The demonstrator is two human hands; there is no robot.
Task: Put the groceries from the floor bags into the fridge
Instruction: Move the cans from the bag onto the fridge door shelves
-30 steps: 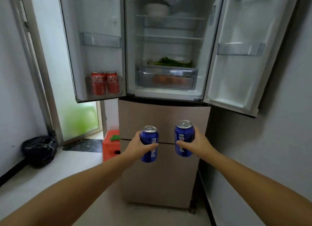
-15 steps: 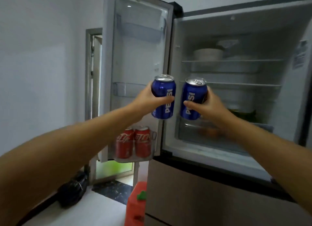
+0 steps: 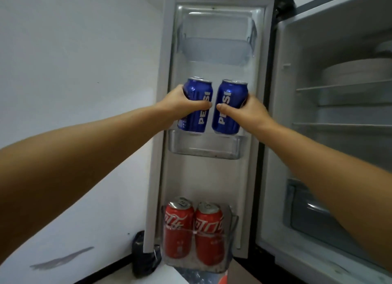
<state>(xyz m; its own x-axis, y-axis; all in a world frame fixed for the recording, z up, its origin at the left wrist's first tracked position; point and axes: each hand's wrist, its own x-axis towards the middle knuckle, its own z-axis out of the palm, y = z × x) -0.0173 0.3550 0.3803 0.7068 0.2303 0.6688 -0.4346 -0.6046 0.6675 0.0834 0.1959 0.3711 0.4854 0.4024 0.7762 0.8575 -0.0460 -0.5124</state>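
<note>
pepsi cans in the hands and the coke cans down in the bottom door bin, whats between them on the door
In the head view, one clear middle door bin sits just under the two Pepsi cans; nothing shows in it. Below it is bare door liner down to the Coke cans.

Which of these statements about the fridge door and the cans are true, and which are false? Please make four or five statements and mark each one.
1. Each hand grips one blue Pepsi can: the left hand holds the left can and the right hand holds the right can. True.
2. The blue cans already stand in the bottom door bin. False: they are held just above the middle door bin.
3. Two red cola cans stand in the bottom door bin. True.
4. The top door bin holds a bottle. False: nothing shows in it.
</note>
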